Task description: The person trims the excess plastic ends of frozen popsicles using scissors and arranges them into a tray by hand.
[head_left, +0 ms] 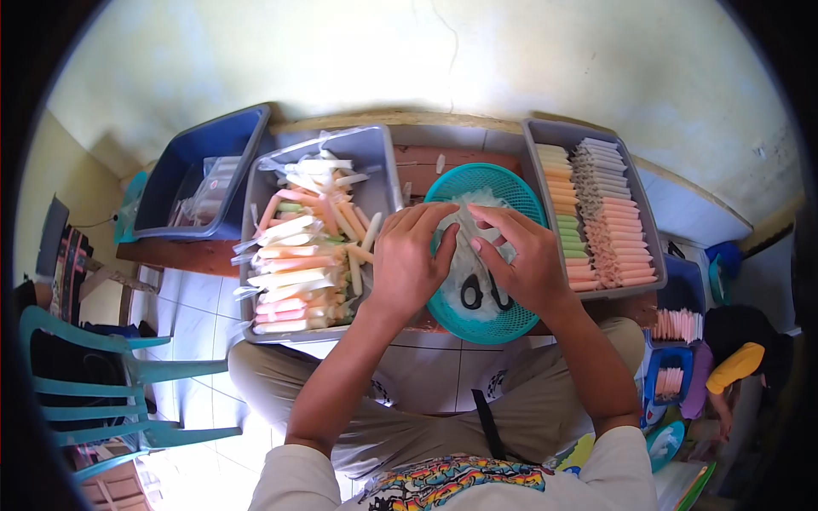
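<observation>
Both hands are raised over a round turquoise basket. My left hand is at the basket's left side, and my right hand is over its right half. The fingertips of both come close together around a thin, clear plastic piece, which seems pinched between them. Inside the basket lie clear plastic scraps and scissors with black handles. Left of my left hand, a grey bin holds a loose pile of wrapped pastel sticks.
On the right, a grey bin holds neat rows of pastel sticks. A dark blue bin stands far left. Turquoise chairs are at the lower left. Another person bends near more bins at the right.
</observation>
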Motion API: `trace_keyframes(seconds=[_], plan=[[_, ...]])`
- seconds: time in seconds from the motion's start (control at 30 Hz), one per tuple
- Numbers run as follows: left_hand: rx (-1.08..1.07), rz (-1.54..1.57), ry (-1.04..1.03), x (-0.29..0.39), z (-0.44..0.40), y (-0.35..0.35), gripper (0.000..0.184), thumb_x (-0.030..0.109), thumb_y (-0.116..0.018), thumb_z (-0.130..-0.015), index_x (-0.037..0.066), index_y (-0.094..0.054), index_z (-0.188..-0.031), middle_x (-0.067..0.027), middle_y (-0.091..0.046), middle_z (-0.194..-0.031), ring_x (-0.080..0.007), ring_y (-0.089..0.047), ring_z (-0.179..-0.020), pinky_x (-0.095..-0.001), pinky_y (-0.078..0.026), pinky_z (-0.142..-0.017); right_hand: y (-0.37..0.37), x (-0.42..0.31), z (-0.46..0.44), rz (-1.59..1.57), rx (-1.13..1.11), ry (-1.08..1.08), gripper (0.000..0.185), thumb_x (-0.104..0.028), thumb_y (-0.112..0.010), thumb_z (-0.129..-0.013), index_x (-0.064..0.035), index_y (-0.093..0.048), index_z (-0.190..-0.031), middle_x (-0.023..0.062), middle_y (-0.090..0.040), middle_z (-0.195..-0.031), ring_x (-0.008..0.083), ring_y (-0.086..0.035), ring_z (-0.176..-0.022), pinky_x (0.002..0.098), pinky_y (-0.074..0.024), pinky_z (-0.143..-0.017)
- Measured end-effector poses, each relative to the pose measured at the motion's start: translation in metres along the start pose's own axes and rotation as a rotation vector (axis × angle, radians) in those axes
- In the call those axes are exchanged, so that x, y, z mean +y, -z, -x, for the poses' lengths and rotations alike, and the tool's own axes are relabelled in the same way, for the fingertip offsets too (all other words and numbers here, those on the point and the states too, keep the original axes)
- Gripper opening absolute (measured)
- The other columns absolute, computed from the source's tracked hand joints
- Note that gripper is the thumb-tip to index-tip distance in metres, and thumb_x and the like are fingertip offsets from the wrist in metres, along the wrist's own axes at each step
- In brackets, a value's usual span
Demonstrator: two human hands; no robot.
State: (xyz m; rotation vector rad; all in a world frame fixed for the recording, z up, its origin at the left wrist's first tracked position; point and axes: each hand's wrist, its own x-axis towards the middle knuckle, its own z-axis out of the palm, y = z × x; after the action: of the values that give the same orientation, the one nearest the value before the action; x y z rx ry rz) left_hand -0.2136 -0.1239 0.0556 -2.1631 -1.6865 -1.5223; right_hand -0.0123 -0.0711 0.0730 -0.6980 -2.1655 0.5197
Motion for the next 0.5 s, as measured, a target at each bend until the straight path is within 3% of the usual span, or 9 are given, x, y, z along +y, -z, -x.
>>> trace_keyframes(seconds=[0.1, 0.2, 0.3, 0.43, 0.5], plan=[[-0.003, -0.010, 0.017, -0.010, 0.002, 0.018, 0.025, 0.004, -0.080, -0.093, 0.005, -0.075, -0.118, -0.0158, -0.078, -0.109, -0.0396, -0.073, -0.095, -0.0483, -0.056, -0.085, -0.016, -0.014, -0.012, -0.036, -0.004, 0.034, 0.042, -0.007, -0.078, -0.096, -0.0033, -0.071, -0.137, 0.0170, -0.078, -0.120, 0.0292, -0.078, -0.102, 0.0372, -0.0648, -0.081], [-0.009, -0.058, 0.032, -0.023, 0.006, 0.039, 0.024, 0.006, -0.080, -0.092, 0.006, -0.074, -0.115, -0.0141, -0.078, -0.109, -0.0384, -0.073, -0.100, -0.0480, -0.056, -0.092, -0.034, -0.023, -0.023, -0.087, -0.005, 0.055, 0.041, -0.008, -0.078, -0.097, -0.0034, -0.071, -0.137, 0.0173, -0.077, -0.119, 0.0310, -0.077, -0.101, 0.0385, -0.0644, -0.082], [0.033, -0.119, 0.033, -0.032, 0.008, 0.064, 0.023, 0.004, -0.079, -0.094, 0.004, -0.076, -0.116, -0.0156, -0.078, -0.107, -0.0379, -0.074, -0.094, -0.0464, -0.058, -0.085, -0.052, -0.032, -0.035, -0.134, -0.001, 0.072, 0.042, -0.007, -0.078, -0.096, -0.0031, -0.070, -0.137, 0.0171, -0.077, -0.117, 0.0307, -0.077, -0.099, 0.0380, -0.0643, -0.081], [0.069, -0.188, 0.054, -0.052, 0.016, 0.096, 0.021, 0.004, -0.079, -0.094, 0.003, -0.077, -0.115, -0.0162, -0.080, -0.111, -0.0372, -0.077, -0.103, -0.0442, -0.060, -0.090, -0.078, -0.046, -0.051, -0.144, -0.029, 0.065, 0.043, -0.007, -0.079, -0.095, -0.0038, -0.070, -0.137, 0.0164, -0.077, -0.113, 0.0302, -0.076, -0.093, 0.0374, -0.0639, -0.079], [0.090, -0.193, 0.091, -0.064, 0.021, 0.109, 0.022, 0.004, -0.080, -0.092, 0.004, -0.077, -0.113, -0.0158, -0.079, -0.109, -0.0396, -0.074, -0.104, -0.0477, -0.057, -0.093, -0.097, -0.052, -0.060, -0.184, -0.003, 0.104, 0.043, -0.008, -0.079, -0.095, -0.0042, -0.070, -0.137, 0.0163, -0.077, -0.113, 0.0306, -0.076, -0.092, 0.0381, -0.0638, -0.078]])
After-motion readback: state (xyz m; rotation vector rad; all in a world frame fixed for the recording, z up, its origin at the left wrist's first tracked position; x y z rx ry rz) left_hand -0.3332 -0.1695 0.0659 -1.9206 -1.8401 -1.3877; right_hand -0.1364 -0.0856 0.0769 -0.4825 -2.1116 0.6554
